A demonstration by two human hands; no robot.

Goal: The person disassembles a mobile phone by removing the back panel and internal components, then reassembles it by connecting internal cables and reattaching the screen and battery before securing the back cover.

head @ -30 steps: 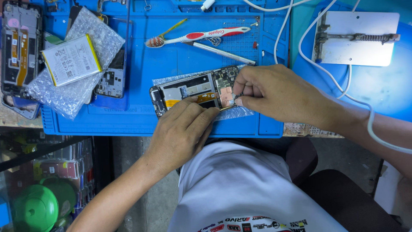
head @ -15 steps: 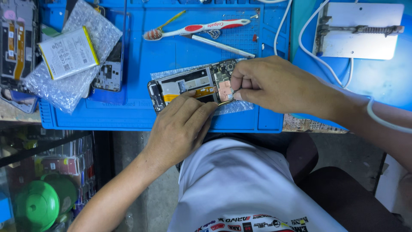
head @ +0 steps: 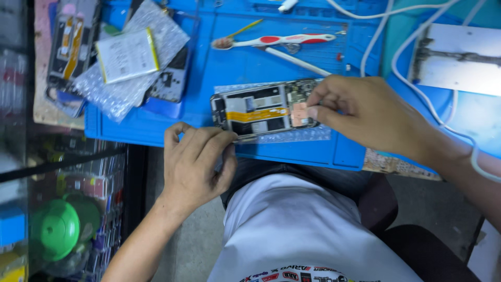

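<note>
Opened phone (head: 263, 109), back cover off, lying lengthwise near the front edge of the blue work mat (head: 219, 57) on the bench. The right hand (head: 365, 112) pinches its thumb and forefinger narrowly on the copper-coloured patch at the phone's right end; whether a small part sits between the fingertips cannot be told. The left hand (head: 195, 162) rests with fingers curled loosely, their tips touching the phone's near left corner and holding nothing. At the mat's left end lies a sheet of bubble wrap (head: 130, 78) carrying a flat white battery (head: 127, 55). A red-and-white brush (head: 276, 40) lies beyond the phone. White cables (head: 412, 36) run to the right. Compared with a second ago, the left hand has slid leftward off the phone's middle to its corner; the right hand keeps its pinch.
</note>
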